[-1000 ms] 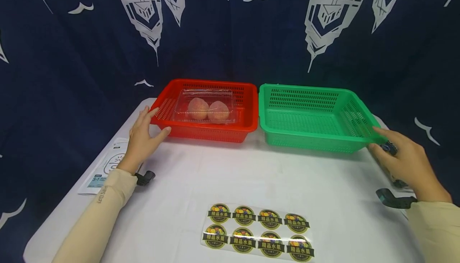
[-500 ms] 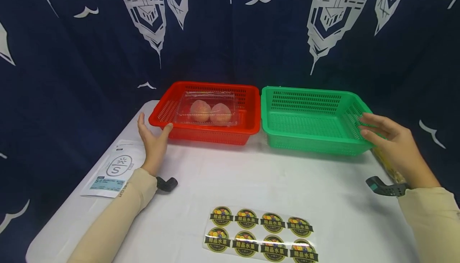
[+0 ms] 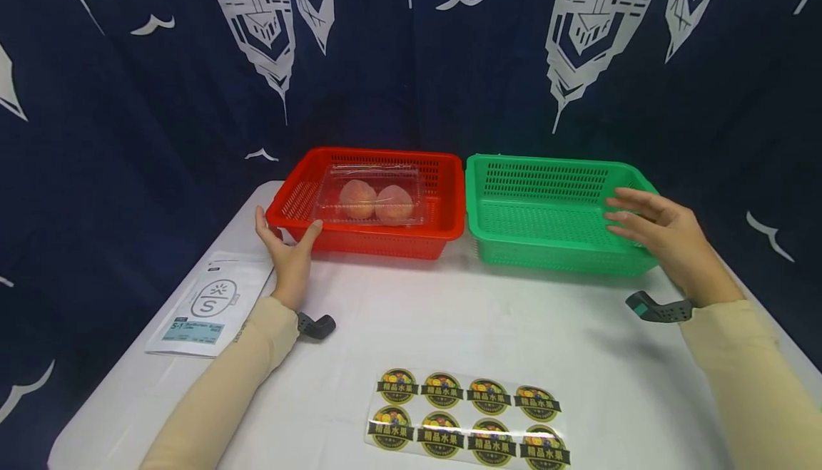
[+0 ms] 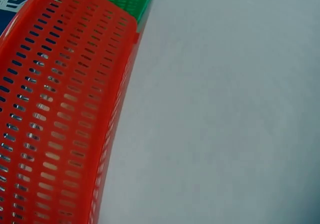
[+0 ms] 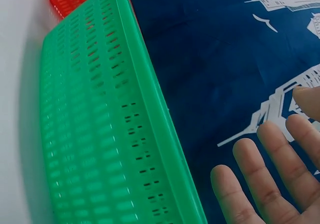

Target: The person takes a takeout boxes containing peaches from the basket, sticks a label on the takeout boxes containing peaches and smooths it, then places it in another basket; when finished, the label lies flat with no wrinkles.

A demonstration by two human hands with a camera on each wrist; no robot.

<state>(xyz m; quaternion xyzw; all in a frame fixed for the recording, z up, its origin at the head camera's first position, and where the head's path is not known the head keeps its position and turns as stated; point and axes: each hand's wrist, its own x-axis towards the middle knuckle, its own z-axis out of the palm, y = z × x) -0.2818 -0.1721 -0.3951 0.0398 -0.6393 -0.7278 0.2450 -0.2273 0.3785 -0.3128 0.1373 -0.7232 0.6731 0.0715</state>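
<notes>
My left hand (image 3: pixel 292 263) is at the front left corner of the red basket (image 3: pixel 359 243), fingers spread and thumb tip right at the front rim. Inside that basket lies a clear plastic clamshell box (image 3: pixel 411 202) with two peaches (image 3: pixel 394 202) in it. Toward the right, my right hand (image 3: pixel 668 242) overlaps the right end of the green basket (image 3: pixel 552 259), its fingers loosely extended and holding nothing. In the right wrist view the fingertips (image 5: pixel 245 151) show beside the green rim. The left wrist view shows the red basket's slotted wall (image 4: pixel 60 109) but no fingers.
A sheet of round fruit stickers (image 3: pixel 465 416) lies at the table's near side. White printed packets (image 3: pixel 208 306) lie at the left, close to my left forearm. The baskets stand side by side at the back of the white table (image 3: pixel 411 313), before a dark blue curtain (image 3: pixel 411 85).
My right hand has come away from the green basket's right corner, moving left and slightly up. The left hand has shifted right along the red basket's corner. The baskets look unmoved.
</notes>
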